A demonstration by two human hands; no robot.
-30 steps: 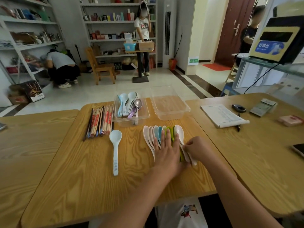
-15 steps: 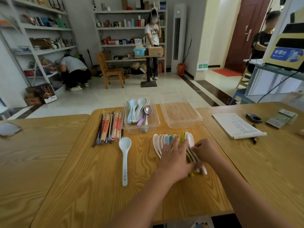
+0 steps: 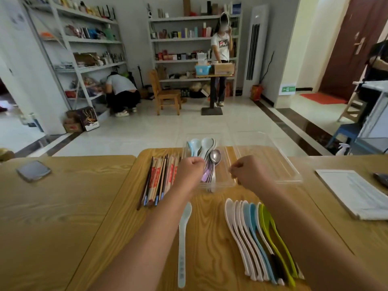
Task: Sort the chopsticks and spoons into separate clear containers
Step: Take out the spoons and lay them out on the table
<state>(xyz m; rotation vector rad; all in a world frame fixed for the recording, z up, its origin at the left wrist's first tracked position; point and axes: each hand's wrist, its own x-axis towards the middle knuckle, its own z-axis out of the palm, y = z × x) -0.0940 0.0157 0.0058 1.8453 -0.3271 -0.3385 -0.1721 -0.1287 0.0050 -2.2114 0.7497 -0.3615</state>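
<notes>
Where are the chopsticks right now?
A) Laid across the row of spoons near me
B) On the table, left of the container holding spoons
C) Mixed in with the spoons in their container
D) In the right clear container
B: the chopsticks lie bundled on the table, just left of the spoon container; none show in the right container.
</notes>
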